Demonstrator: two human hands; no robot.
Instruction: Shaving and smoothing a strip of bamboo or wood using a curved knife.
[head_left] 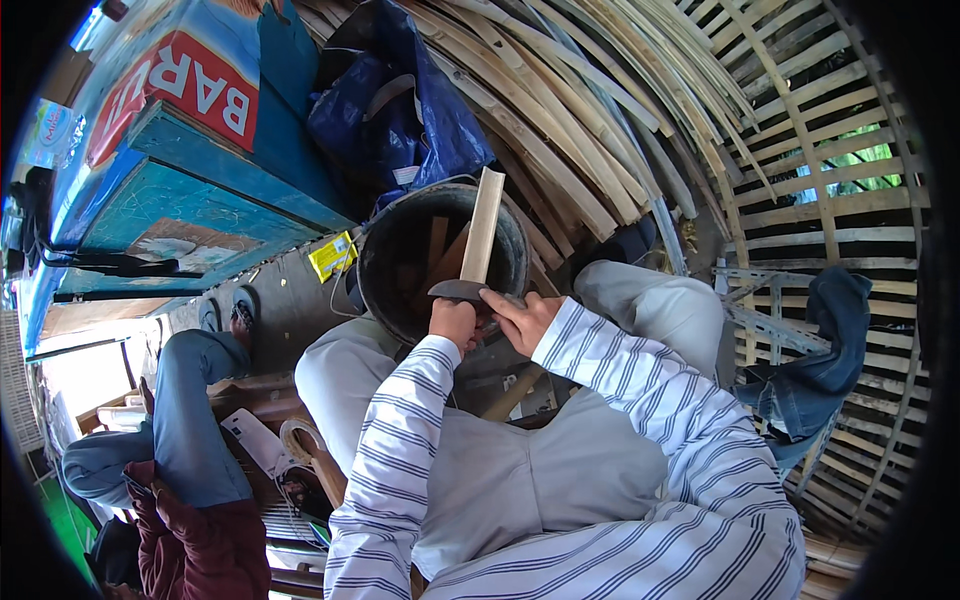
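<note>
A pale split bamboo piece (483,225) slants up over the mouth of a dark round bucket (388,245). My left hand (455,323) is closed round its lower end, which is mostly hidden. In my right hand (527,320) is a knife (460,290), its broad dark blade lying across the bamboo with the tip toward the left. The right index finger stretches along the back of the blade, and the handle is covered by the fingers. More brownish pieces (437,245) stand inside the bucket, which is between my knees.
Long bamboo strips (560,100) are stacked beyond the bucket, beside a blue plastic bag (385,125). A blue wooden cabinet (200,200) stands at left, near a yellow packet (333,257). Another person (205,430) sits at lower left. Jeans (835,340) hang by the slatted wall (830,200).
</note>
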